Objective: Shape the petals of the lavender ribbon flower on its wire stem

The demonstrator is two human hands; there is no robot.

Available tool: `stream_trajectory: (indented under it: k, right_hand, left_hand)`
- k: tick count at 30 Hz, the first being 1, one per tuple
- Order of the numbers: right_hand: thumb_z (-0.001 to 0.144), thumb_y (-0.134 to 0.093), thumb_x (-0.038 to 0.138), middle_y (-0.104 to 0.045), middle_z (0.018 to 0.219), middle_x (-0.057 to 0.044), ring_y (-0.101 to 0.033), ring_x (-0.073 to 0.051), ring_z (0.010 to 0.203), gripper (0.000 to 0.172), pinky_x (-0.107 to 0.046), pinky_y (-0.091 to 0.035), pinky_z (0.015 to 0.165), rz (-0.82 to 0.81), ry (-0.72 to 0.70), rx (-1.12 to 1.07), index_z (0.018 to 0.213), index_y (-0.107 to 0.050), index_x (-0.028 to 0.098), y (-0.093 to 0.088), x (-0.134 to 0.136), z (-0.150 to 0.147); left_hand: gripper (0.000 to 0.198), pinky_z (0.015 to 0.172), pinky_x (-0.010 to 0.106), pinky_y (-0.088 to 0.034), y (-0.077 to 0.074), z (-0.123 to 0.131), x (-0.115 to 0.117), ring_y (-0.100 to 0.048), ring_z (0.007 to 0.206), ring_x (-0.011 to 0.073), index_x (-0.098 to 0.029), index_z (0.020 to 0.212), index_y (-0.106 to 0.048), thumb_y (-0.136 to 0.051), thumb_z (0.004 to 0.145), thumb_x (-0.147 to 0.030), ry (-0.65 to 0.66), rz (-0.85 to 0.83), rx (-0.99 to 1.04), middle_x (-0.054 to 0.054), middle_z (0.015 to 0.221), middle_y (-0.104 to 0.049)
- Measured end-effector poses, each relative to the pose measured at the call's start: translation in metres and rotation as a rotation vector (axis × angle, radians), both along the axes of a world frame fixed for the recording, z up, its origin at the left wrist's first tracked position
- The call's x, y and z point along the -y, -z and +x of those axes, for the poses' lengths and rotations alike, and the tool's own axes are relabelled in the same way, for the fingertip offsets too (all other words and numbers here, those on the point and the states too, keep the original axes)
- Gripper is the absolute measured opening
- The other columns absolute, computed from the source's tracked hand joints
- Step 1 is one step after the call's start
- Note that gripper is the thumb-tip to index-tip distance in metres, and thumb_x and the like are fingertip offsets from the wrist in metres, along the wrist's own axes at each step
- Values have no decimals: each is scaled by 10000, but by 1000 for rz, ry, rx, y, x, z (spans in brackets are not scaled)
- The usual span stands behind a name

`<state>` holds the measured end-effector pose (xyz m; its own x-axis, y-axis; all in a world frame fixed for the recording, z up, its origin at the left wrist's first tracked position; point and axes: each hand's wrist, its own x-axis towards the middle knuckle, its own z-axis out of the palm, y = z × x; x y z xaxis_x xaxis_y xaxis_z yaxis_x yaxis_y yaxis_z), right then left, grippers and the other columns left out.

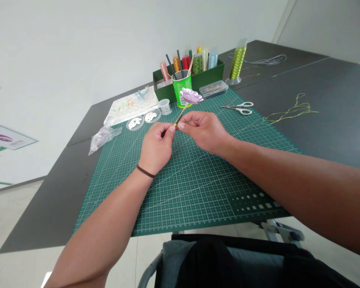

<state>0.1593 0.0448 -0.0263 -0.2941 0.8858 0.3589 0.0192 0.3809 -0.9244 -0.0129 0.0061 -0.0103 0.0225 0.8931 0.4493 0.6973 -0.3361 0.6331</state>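
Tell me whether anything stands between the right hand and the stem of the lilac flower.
Nothing visible does: the right hand meets the stem of the lilac flower directly, pinching it beside the left hand.

The left hand (157,147) and right hand (204,132) hold a flower stem (180,117) between them, above a cutting mat (180,192) on a table (48,208). Past the hands, a cup (181,91) stands just before a box (210,74), with a small case (213,89) beside it. Right of the right hand, scissors (238,108) lie on the mat, and thread (291,108) lies farther right on the table. Left of the left hand, a plastic bag (103,139) lies near two dishes (143,119).
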Motion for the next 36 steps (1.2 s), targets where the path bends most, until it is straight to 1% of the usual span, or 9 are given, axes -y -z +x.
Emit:
stream_trajectory:
  k: [5,8,13,16,20,26,30,33,36]
  right_hand:
    - [946,-768,304,-351,551,93,-279,-85,530,187,-278,-183,511,-19,6,-3,840,-659,196,1,0,0]
    - [940,-774,307,-362,549,92,-283,-87,529,189,-278,-190,513,-31,16,-4,840,-657,198,2,-1,-1]
    - [930,-753,243,-410,557,79,-307,-93,535,146,-275,-206,504,-33,55,-12,830,-660,193,5,-4,-3]
    - [923,-754,228,-447,578,68,-338,-95,550,139,-269,-230,506,-38,59,-24,827,-660,192,7,-6,-4]
    - [913,-776,239,-464,595,63,-345,-94,560,158,-267,-238,510,-40,64,-30,823,-654,193,7,-5,-4]
    - [917,-764,247,-425,578,67,-332,-102,564,155,-272,-228,508,-45,61,-18,815,-660,196,4,-3,-4]
    - [916,-773,264,-421,583,68,-327,-102,569,165,-275,-227,515,-41,59,-19,815,-661,197,5,-3,-4]
    - [915,-778,270,-455,596,62,-344,-101,574,162,-274,-241,522,-35,62,-16,824,-668,193,5,-4,-4]
    - [920,-772,270,-460,591,66,-336,-97,560,155,-275,-234,518,-42,60,-9,834,-670,191,5,-4,-4]
  left_hand:
    - [149,772,313,-562,1,0,-1,-708,848,180,-209,928,-757,-666,1024,-279,11,-13,19,42,863,-764]
    - [138,703,283,-566,2,2,-1,-729,793,160,-214,959,-759,-661,1028,-281,40,-58,97,39,891,-788]
    - [116,622,234,-564,0,5,1,-740,687,129,-209,975,-755,-693,1019,-296,72,-149,225,15,814,-788]
    - [122,588,216,-556,-1,6,2,-749,678,119,-203,975,-752,-727,1005,-319,71,-158,260,25,862,-813]
    - [160,569,222,-552,1,6,1,-741,650,119,-198,967,-741,-752,994,-355,69,-145,268,33,868,-819]
    - [189,542,234,-531,1,6,1,-721,624,133,-209,971,-731,-752,997,-394,51,-131,226,21,766,-788]
    - [143,543,238,-514,-2,7,3,-698,610,128,-209,962,-720,-758,990,-344,31,-124,226,15,764,-780]
    - [92,554,241,-509,-3,9,3,-672,591,118,-205,951,-712,-745,990,-281,15,-122,227,10,774,-774]
    - [82,574,240,-510,-2,8,2,-663,609,116,-202,955,-703,-732,993,-268,8,-103,209,8,791,-769]
